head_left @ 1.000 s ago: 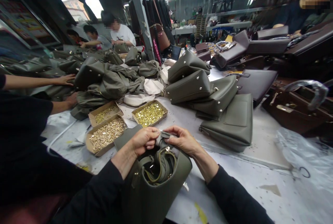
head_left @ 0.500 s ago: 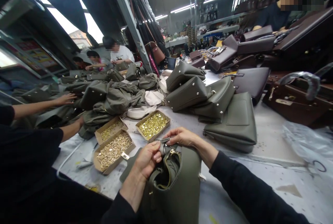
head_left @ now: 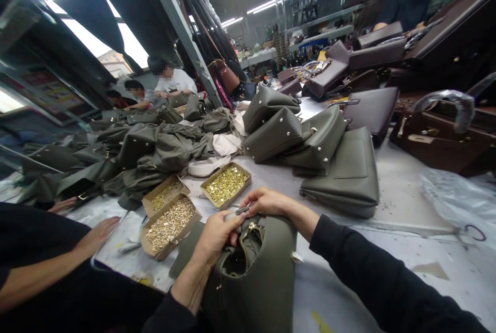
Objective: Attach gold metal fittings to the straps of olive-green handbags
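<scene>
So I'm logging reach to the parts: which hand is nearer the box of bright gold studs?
Right. The right hand is just in front of the box of bright gold studs, beside its near corner; the left hand is lower, nearer the person, on the olive bag.

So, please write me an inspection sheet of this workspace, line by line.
Surface: grey table, stained, small bits scattered.
Job's things: olive bag, mouth open, zipper visible.
Clutter: three boxes of brass hardware; stacked olive bags; brown bags.
Hands: left hand and right hand pinch a small part at the bag's rim.
Cables: white cord at the table edge.
Surroundings: a co-worker's hand at left; more people behind.
</scene>
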Motion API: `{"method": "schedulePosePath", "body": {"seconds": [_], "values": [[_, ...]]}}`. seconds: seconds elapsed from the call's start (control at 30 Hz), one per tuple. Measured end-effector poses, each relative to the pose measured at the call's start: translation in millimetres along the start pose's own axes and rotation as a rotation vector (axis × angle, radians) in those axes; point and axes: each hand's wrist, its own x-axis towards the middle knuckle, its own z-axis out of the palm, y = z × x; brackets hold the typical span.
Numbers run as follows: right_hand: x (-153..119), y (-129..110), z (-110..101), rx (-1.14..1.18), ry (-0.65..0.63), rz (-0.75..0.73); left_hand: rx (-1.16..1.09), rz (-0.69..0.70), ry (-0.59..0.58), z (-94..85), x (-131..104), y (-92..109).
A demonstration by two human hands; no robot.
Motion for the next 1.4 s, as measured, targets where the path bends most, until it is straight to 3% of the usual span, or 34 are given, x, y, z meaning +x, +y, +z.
{"method": "schedulePosePath", "body": {"seconds": [0.33, 0.63, 0.9, 1.27, 1.4], "values": [[-5, 7, -3, 0.125, -0.097, -0.077, -0.286, -0.089, -0.064, 4.0, 2, 6], [-25, 23, -8, 0.219, -0.089, -0.134, -0.443, -0.156, -0.109, 10.1, 9, -6], [-19, 31, -13, 0.227, -0.079, -0.065, -0.501, -0.201, -0.174, 7.4, 17, -10], [-33, 26, -2, 0.035, 0.088, 0.002, -0.439, -0.013, -0.025, 18.8, -1, -17], [-36, 29, -4, 0.045, 0.077, 0.084, -0.249, 0.021, 0.019, 20.8, -5, -25]]}}
